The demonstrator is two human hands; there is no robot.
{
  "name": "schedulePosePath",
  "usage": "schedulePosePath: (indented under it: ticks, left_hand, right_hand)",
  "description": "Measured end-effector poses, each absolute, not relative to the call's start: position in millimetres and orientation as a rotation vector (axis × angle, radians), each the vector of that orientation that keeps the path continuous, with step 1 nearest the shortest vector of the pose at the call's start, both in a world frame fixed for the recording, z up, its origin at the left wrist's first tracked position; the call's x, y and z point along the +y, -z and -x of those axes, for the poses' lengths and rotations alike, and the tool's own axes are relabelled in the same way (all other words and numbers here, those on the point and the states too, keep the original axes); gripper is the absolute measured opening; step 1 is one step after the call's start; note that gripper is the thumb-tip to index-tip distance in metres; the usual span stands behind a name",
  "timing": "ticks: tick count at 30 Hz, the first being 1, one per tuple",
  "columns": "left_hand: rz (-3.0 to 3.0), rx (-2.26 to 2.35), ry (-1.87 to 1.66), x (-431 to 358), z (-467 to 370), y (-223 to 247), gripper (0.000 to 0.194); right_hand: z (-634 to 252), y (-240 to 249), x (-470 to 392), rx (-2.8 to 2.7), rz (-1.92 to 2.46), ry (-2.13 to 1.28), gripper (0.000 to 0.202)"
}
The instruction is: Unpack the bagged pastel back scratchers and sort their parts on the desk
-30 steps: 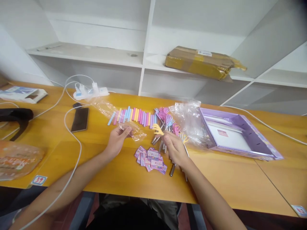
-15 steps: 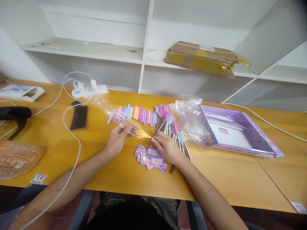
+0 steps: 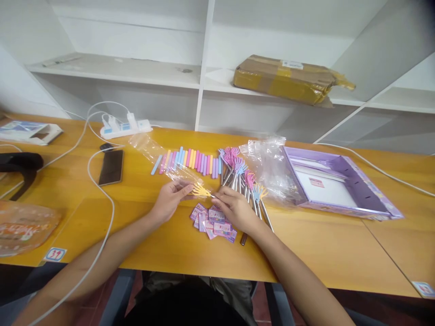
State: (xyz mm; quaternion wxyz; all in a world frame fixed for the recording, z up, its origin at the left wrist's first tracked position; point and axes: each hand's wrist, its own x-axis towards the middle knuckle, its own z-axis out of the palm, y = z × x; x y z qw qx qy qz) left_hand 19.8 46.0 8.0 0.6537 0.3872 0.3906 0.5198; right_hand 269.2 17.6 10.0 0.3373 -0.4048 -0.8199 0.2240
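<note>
My left hand (image 3: 170, 199) pinches the open end of a clear plastic sleeve (image 3: 149, 148), which stretches away over the coloured sticks. My right hand (image 3: 234, 206) grips the metal rod of a back scratcher with a yellow hand-shaped head (image 3: 201, 190); that head is at my left fingertips, by the sleeve's end. Whether it is inside the sleeve I cannot tell. Behind my hands lies a row of pastel sticks (image 3: 197, 160). Several more scratchers with pink, blue and orange heads (image 3: 240, 168) lie beside my right hand. Small printed cards (image 3: 214, 222) are piled just below my hands.
Clear plastic bags (image 3: 268, 170) lie beside a purple open box (image 3: 326, 188) at the right. A phone (image 3: 111, 167), white power strip (image 3: 126, 128) and loose white cable are at the left. A taped carton (image 3: 282, 79) sits on the shelf.
The yellow head has shifted slightly left, closer to my left fingers. My left hand has closed in around the sleeve's end, and the view has moved slightly.
</note>
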Motion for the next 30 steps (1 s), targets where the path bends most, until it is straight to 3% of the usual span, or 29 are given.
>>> schedulePosePath:
  ticks: [13, 21, 30]
  left_hand:
    - [-1.037, 0.899, -1.027, 40.0, -19.9, -3.1, 0.035]
    - [-0.811, 0.884, -1.436, 59.3, -3.7, -23.2, 0.033]
    - [-0.963, 0.909, -1.123, 42.9, -18.4, -5.1, 0.037]
  right_hand:
    - [-266.2, -12.7, 15.5, -2.116, 1.067, -0.6, 0.029]
    - [-274.0, -21.0, 16.3, -2.095, 1.242, -0.797, 0.037]
    - [-267.4, -20.8, 14.8, -2.144, 1.15, -0.809, 0.038]
